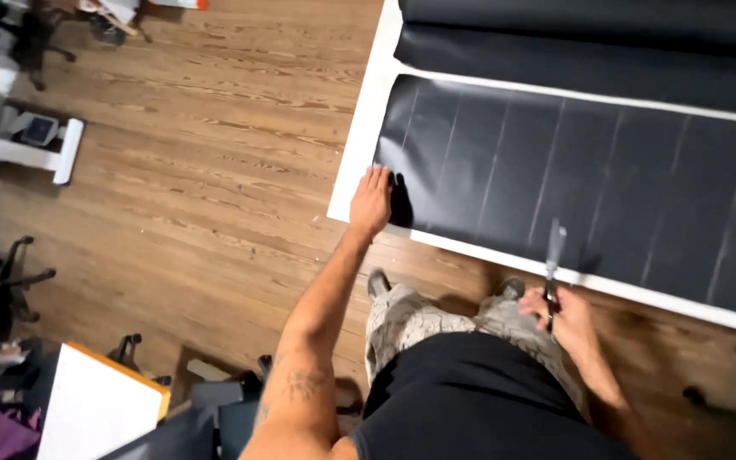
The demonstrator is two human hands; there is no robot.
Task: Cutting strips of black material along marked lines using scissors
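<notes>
- Nearest the camera, the right hand [571, 319] is clenched around long steel scissors [553, 255], blades over the near edge of the black creased sheet [572, 187].
- Beyond, the left hand [371, 203] lies flat and ungripping, pinning that sheet's left corner.
- Judged step: lining up a cut; next calls for a steady sheet.

The sheet [589, 187] is black with thin pale lines, lying on a white board [368, 111]. The floor [206, 162] is brown wood. The scissors [553, 255] are grey.

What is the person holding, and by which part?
The right hand holds scissors by the handles; the left hand only presses flat on the black sheet.
</notes>
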